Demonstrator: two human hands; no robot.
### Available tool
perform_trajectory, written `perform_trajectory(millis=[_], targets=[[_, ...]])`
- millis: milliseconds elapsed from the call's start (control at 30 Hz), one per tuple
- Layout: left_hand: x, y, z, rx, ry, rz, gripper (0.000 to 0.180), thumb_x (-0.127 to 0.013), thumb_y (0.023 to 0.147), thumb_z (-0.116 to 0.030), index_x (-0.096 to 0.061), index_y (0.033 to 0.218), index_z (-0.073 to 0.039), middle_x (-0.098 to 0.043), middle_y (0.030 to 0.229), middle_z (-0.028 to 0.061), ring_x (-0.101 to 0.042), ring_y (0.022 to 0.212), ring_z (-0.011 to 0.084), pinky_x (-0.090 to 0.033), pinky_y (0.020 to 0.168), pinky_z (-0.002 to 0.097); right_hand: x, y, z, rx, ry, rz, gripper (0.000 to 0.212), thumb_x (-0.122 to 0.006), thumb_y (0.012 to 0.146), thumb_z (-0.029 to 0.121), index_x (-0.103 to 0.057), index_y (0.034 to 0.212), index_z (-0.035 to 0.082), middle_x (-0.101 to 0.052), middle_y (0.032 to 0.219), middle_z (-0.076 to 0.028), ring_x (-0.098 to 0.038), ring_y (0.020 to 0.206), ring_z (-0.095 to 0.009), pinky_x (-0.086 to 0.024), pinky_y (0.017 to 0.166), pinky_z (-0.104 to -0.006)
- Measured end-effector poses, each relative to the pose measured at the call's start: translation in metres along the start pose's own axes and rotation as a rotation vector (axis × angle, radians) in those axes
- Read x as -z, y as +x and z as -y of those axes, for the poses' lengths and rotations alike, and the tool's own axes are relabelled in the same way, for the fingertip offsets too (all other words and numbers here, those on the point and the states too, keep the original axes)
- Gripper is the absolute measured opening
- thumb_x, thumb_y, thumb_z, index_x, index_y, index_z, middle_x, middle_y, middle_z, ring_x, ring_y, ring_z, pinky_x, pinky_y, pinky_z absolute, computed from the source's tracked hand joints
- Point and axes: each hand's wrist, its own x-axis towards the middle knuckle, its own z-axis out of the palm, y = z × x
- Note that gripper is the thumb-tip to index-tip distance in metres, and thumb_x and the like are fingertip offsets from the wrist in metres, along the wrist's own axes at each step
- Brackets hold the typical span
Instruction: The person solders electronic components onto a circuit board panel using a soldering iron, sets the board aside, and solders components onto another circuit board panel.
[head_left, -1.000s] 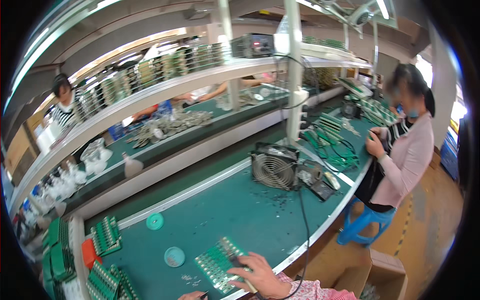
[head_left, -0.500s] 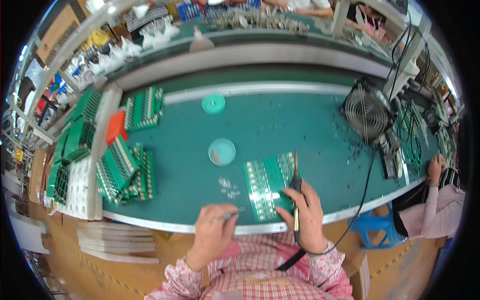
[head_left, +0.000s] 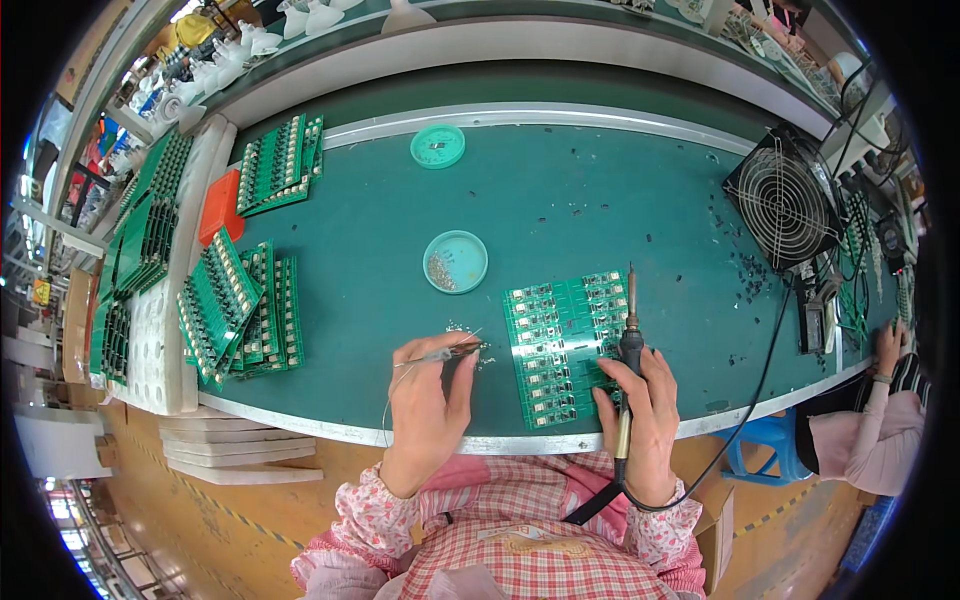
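My right hand (head_left: 643, 420) is wrapped around a soldering iron (head_left: 631, 345), its bare metal tip pointing away from me. The iron lies over the right edge of a green circuit board panel (head_left: 545, 345) with rows of small pale and dark components; my thumb and index finger are at that edge. Left of the panel, my left hand (head_left: 430, 405) pinches slim metal tweezers (head_left: 440, 355), and a thin wire trails from this hand. The tweezer tips reach a scatter of tiny silvery parts (head_left: 485, 357) on the green bench, partly hidden by my fingers.
A round dish (head_left: 455, 262) holds tiny parts; a green dish (head_left: 438, 147) sits farther back. Stacked circuit boards (head_left: 245, 310) and an orange box (head_left: 220, 207) stand left. At right are a black fan (head_left: 783, 200), the iron's cord (head_left: 745, 420), dark bits (head_left: 752, 275) and a seated person (head_left: 860, 430).
My left hand has moved forward with the tweezers to the scattered tiny parts. My right hand keeps its hold on the soldering iron by the panel. The whole view has shifted somewhat.
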Motion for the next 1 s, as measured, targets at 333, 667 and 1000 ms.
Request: perform_trajectory(millis=[333,667,1000], targets=[[-0.0019,0.0041,-0.0018,-0.095,0.028,0.034,0.013,-0.067,0.087,0.002,-0.066,0.098,-0.003,-0.07,0.103,0.0079,-0.065,0.097,0.0289,-0.042,0.093,0.0413,-0.0012,0.0016,-0.0006,-0.025,-0.029,-0.006,0.042,-0.079,0.076,0.005,-0.069,0.117,0.01,-0.063,0.117,-0.019,-0.059,0.117,-0.035,-0.043,0.105,-0.0535],[-0.0035,0.0055,-0.0017,-0.073,0.014,0.028,0.013,-0.067,0.086,0.001,-0.066,0.099,-0.003,-0.071,0.102,0.0074,-0.065,0.097,0.0278,-0.042,0.095,0.0424,-0.0018,0.0006,-0.0014,-0.011,-0.037,-0.01,0.04,-0.078,0.078,0.006,-0.069,0.116,0.011,-0.063,0.117,-0.018,-0.059,0.118,-0.034,-0.042,0.106,-0.0533],[-0.0052,0.0061,-0.0004,-0.107,0.051,0.015,0.011,-0.067,0.087,0.001,-0.065,0.096,-0.003,-0.071,0.1,0.0075,-0.066,0.093,0.0273,-0.043,0.094,0.0433,-0.0028,0.0002,-0.0021,-0.009,-0.033,-0.003,0.04,-0.079,0.078,0.007,-0.07,0.116,0.012,-0.063,0.118,-0.018,-0.059,0.118,-0.033,-0.041,0.106,-0.0528]])
